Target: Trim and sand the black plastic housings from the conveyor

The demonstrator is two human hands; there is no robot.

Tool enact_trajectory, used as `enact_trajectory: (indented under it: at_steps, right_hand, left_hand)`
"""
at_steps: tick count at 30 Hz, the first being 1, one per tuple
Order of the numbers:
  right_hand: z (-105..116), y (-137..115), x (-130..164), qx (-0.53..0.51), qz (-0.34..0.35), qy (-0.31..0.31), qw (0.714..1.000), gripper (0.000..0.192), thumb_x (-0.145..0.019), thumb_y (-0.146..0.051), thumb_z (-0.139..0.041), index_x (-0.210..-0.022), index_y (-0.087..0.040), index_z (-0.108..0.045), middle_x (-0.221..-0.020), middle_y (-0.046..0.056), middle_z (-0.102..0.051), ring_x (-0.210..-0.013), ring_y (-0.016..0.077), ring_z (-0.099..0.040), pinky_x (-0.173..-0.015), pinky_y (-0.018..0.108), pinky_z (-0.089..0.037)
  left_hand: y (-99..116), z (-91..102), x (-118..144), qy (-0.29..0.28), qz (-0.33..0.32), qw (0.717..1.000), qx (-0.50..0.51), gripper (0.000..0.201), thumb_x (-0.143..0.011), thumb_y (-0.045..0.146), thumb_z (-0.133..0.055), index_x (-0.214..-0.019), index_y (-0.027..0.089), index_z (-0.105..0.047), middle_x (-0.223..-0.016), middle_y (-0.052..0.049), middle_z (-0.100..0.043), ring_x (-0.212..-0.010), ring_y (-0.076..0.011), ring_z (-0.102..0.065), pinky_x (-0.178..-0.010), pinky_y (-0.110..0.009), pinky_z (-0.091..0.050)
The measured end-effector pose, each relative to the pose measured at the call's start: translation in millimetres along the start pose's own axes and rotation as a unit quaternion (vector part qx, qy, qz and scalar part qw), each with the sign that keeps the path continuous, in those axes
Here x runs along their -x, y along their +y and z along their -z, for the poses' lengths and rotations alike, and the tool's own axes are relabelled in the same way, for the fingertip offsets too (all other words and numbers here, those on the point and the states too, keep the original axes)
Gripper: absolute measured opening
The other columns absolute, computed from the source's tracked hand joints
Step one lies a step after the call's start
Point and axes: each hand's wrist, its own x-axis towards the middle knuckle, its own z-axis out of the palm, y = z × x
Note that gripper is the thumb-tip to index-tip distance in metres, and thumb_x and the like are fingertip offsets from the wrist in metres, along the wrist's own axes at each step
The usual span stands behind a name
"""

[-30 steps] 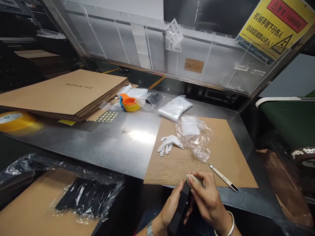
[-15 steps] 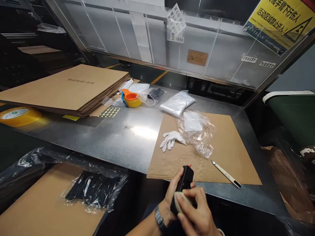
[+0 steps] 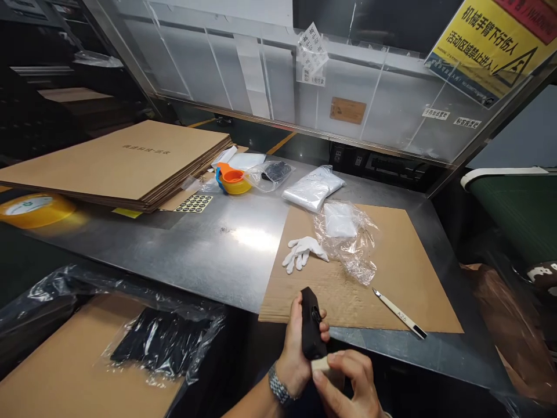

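Observation:
My left hand (image 3: 292, 359), with a metal watch on the wrist, is wrapped round a black oblong part (image 3: 310, 319) that has a round feature on its side. Between thumb and fingers, my right hand (image 3: 353, 380) pinches a small cream-coloured pad (image 3: 321, 365), perhaps a sponge or abrasive block. The pad is against or very near the part's lower end; contact is hard to make out. Just beyond the hands, a cardboard sheet (image 3: 391, 244) bears a white glove (image 3: 303, 252), a crumpled clear bag (image 3: 359, 264) and a craft knife (image 3: 400, 314).
A stack of flat cardboard (image 3: 174, 154) and a roll of yellow tape (image 3: 32, 210) are on the left. An orange tape dispenser (image 3: 232, 177) and a white plastic packet (image 3: 314, 187) lie toward the back. A plastic-lined carton (image 3: 87, 348) stands front left.
The black part has turned and shifted slightly left in my left hand. My right hand's pad has moved from the part's face down to its lower end.

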Motion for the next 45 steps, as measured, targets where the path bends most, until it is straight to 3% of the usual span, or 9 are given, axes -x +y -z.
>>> enact_trajectory:
  at_steps: [3,5,7,9,13,19,26,39,45]
  right_hand:
    - [0,20,10,-0.003,-0.004,-0.008,1.000,0.052,-0.075,-0.004,-0.056,-0.123,-0.024,-0.053,-0.106,0.010,-0.049,-0.098,0.0224,-0.051,-0.078,0.037,-0.051]
    - [0,41,12,0.008,-0.082,-0.013,0.997,0.051,-0.079,-0.007,-0.052,-0.127,-0.024,-0.049,-0.106,0.010,-0.049,-0.098,0.0235,-0.049,-0.079,0.041,-0.049]
    - [-3,66,8,0.030,-0.168,-0.025,0.985,0.047,-0.083,-0.015,-0.052,-0.129,-0.024,-0.046,-0.105,0.011,-0.051,-0.097,0.0242,-0.049,-0.080,0.044,-0.047]
    - [-10,91,1,0.051,-0.219,-0.025,0.974,0.042,-0.084,-0.022,-0.052,-0.126,-0.021,-0.049,-0.101,0.012,-0.053,-0.095,0.0257,-0.048,-0.080,0.048,-0.046]
    - [-20,119,-15,0.050,-0.250,-0.030,0.966,0.032,-0.085,-0.033,-0.050,-0.111,-0.017,-0.060,-0.094,0.014,-0.056,-0.090,0.0288,-0.048,-0.077,0.054,-0.044]
    - [7,72,-44,-0.083,-0.260,-0.061,0.960,0.024,-0.091,-0.029,-0.041,-0.108,-0.024,-0.058,-0.102,0.007,-0.055,-0.092,0.0191,-0.053,-0.078,0.034,-0.048]
    - [41,40,-68,-0.389,-0.294,-0.139,0.862,0.012,-0.085,-0.027,-0.055,-0.095,-0.022,-0.060,-0.088,0.003,-0.051,-0.071,0.0114,-0.052,-0.060,0.023,-0.045]
    - [45,43,-63,-0.469,-0.331,-0.146,0.806,0.015,-0.081,-0.029,-0.060,-0.073,-0.016,-0.060,-0.087,0.003,-0.052,-0.052,0.0043,-0.050,-0.046,0.018,-0.044]
    - [40,44,-57,-0.474,-0.336,-0.134,0.803,0.017,-0.082,-0.030,-0.058,-0.093,-0.019,-0.065,-0.088,0.003,-0.050,-0.056,0.0063,-0.054,-0.047,0.019,-0.048]
  left_hand:
    - [7,3.5,5,0.014,-0.111,0.994,-0.011,0.039,-0.082,0.053,-0.044,-0.073,0.016,-0.054,-0.055,0.003,-0.055,-0.038,-0.0072,-0.046,-0.038,-0.017,-0.037]
    - [7,5.4,10,-0.007,-0.188,0.981,-0.046,0.026,-0.077,0.039,-0.061,-0.095,0.020,-0.057,-0.073,0.002,-0.064,-0.057,-0.0089,-0.059,-0.053,-0.018,-0.046]
    - [4,7.4,15,-0.042,-0.237,0.966,-0.095,0.049,-0.069,0.022,-0.072,-0.113,0.025,-0.051,-0.096,0.000,-0.066,-0.086,-0.0119,-0.062,-0.074,-0.019,-0.047]
    - [0,10.2,19,-0.080,-0.216,0.962,-0.150,0.053,-0.065,0.016,-0.074,-0.113,0.022,-0.053,-0.101,-0.004,-0.066,-0.095,-0.0159,-0.061,-0.080,-0.022,-0.046]
    - [-6,18.5,20,-0.091,-0.143,0.963,-0.210,0.018,-0.068,0.018,-0.067,-0.083,0.013,-0.061,-0.069,-0.003,-0.066,-0.063,-0.0138,-0.061,-0.063,-0.025,-0.047]
    - [-5,22.9,31,-0.127,-0.109,0.945,-0.281,0.022,-0.069,0.014,-0.057,-0.091,0.013,-0.056,-0.080,-0.008,-0.068,-0.068,-0.0191,-0.065,-0.064,-0.031,-0.049]
    - [-5,20.2,45,-0.240,-0.055,0.891,-0.381,0.032,-0.073,0.014,-0.048,-0.105,0.015,-0.048,-0.068,-0.003,-0.062,-0.052,-0.0154,-0.062,-0.052,-0.027,-0.045]
    - [-5,10.2,62,-0.182,-0.044,0.872,-0.452,0.031,-0.072,0.008,-0.040,-0.101,0.015,-0.048,-0.063,-0.001,-0.058,-0.054,-0.0139,-0.059,-0.053,-0.025,-0.041]
    - [-3,9.2,59,-0.185,-0.043,0.870,-0.456,0.034,-0.071,0.009,-0.041,-0.104,0.016,-0.047,-0.066,-0.001,-0.059,-0.051,-0.0136,-0.058,-0.052,-0.025,-0.040]
